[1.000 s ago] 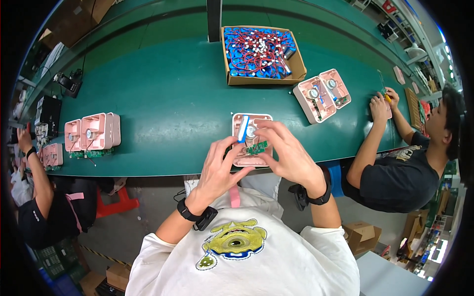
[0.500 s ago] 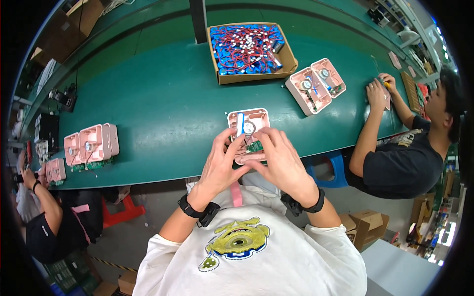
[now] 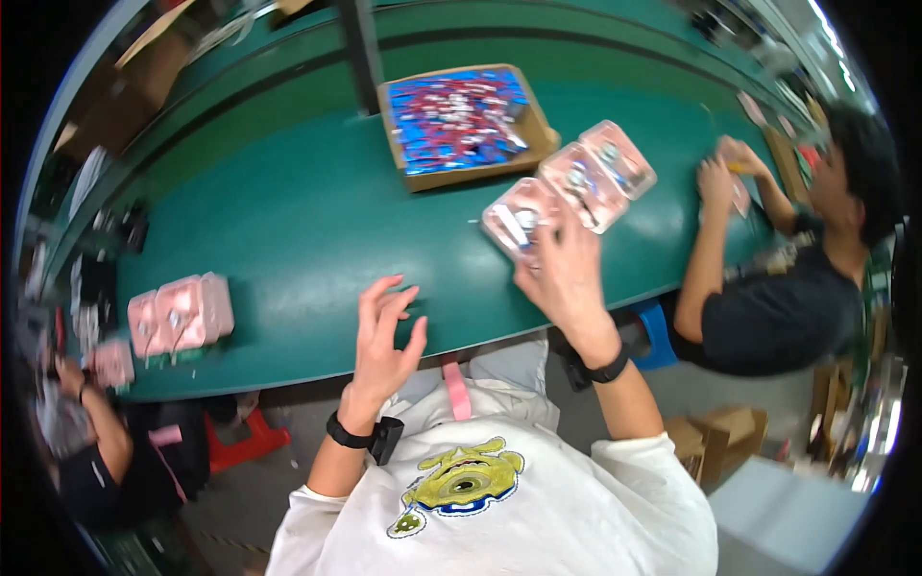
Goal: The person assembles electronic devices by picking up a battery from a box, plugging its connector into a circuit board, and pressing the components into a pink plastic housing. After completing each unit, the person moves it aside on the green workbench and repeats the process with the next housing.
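My right hand (image 3: 572, 276) grips the near right side of a pink plastic housing (image 3: 496, 228), with its fingers over the edge. A white, blue-edged battery pack and a round part show inside the housing, slightly blurred; my fingers cover the rest of its inside. The housing lies against two more open pink housings (image 3: 616, 195), which hold round parts and wires. My left hand (image 3: 385, 331) hovers near the table's front edge, fingers spread and holding nothing.
A cardboard box (image 3: 480, 173) of blue battery packs with red wires stands at the back, beside a grey post (image 3: 359, 53). More pink housings (image 3: 192, 312) stand at the left of the green table (image 3: 317, 230). Co-workers sit at both sides; the right one's hands (image 3: 715, 182) work on a pink part.
The pink housing has moved from in front of me to the right, beside the other two, with my right hand on it. My left hand has let go and moved left.
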The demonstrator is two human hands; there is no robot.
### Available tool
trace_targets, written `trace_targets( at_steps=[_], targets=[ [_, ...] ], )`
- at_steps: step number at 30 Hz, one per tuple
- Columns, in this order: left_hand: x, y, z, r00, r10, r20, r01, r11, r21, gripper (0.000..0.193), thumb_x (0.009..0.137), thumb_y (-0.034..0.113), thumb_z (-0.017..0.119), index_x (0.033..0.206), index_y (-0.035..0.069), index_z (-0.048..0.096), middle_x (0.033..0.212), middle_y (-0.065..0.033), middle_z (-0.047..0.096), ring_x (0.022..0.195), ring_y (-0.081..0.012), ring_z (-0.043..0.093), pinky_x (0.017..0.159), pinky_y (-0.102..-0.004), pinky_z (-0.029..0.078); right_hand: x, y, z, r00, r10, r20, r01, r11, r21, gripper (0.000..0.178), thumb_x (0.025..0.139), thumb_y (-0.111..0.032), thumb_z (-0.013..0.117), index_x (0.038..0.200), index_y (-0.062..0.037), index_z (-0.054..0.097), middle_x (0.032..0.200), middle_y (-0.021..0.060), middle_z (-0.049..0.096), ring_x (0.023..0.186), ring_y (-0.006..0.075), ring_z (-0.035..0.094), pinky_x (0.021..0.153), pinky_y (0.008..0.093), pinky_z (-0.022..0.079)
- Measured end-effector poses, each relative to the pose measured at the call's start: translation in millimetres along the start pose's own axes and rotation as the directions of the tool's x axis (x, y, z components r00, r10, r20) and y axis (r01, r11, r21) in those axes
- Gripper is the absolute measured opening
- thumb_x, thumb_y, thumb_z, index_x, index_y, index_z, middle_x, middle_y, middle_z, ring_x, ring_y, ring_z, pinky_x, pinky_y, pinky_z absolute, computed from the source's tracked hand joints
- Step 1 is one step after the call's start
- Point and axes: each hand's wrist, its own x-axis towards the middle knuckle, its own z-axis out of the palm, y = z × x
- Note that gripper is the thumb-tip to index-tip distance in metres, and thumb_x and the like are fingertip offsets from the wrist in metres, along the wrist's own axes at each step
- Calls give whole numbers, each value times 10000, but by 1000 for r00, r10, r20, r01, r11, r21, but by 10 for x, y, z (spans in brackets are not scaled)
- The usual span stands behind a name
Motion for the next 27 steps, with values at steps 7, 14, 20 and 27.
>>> trace_targets(
  at_steps=[7,14,20,27],
  targets=[
    [-49,-467,-1482,835,142,-532,198,824,531,226,882,-50,695,1103,-7,698,1154,-178,640,1053,-363,658,879,-433,547,6,498,-27,999,34,-1,-34,997,-71,407,815,-175,829,1141,-23,641,1469,296,515,1245,517,580,992,549,525],
    [-681,-1800,-4217,465,-112,-878,717,630,299,488,932,362,780,1283,42,671,1226,-136,672,1106,-311,656,971,-424,518,347,982,89,992,116,47,-114,993,-43,396,840,-205,833,1133,-32,632,1482,285,508,1230,504,598,959,525,547],
    [-378,-1850,-4265,389,-900,-196,846,433,-310,745,882,591,790,1427,112,621,1323,-80,681,1184,-217,650,952,-428,534,348,1228,-82,951,300,67,-291,949,-119,561,837,-207,858,1292,-25,585,1525,260,477,1307,464,560,1023,493,520],
    [-361,-1584,-4133,435,-886,-161,860,462,-219,677,910,514,782,1429,111,618,1221,-46,716,1119,-174,684,846,-426,578,464,-377,-269,995,-91,-39,96,980,174,825,831,-158,870,1532,-32,453,1576,256,424,1460,439,426,1203,500,376]
  ],
)
